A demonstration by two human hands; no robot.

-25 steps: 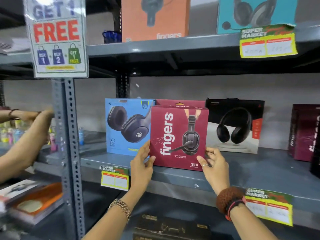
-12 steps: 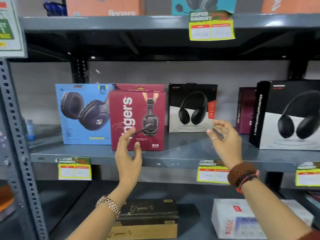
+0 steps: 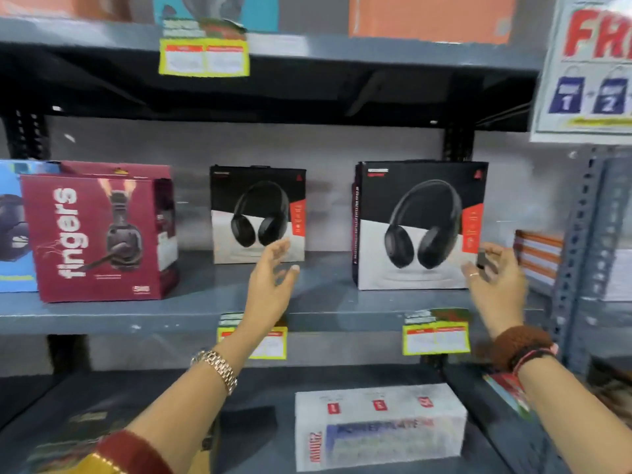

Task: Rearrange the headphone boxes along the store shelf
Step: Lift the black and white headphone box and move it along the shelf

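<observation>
On the grey middle shelf (image 3: 191, 313) stand several headphone boxes. A large black-and-white box (image 3: 419, 227) stands near the front at the right, with a dark red box mostly hidden behind it. A smaller-looking black-and-white box (image 3: 257, 213) stands further back in the middle. A red "fingers" box (image 3: 95, 234) stands at the left, with a second red box behind it and a blue box (image 3: 13, 227) at the far left. My left hand (image 3: 273, 278) hovers open between the two black-and-white boxes. My right hand (image 3: 496, 278) is open beside the large box's lower right corner.
An upper shelf (image 3: 307, 49) carries orange and teal boxes and a yellow price tag (image 3: 204, 58). A white box (image 3: 379, 425) lies on the lower shelf. A perforated upright post (image 3: 578, 254) and a "FREE" sign (image 3: 588, 63) stand at the right, with an orange-striped box (image 3: 538, 258) beside the post.
My view has swung right along the shelf. Both hands have left the red "fingers" box and moved right, now flanking the large black-and-white box.
</observation>
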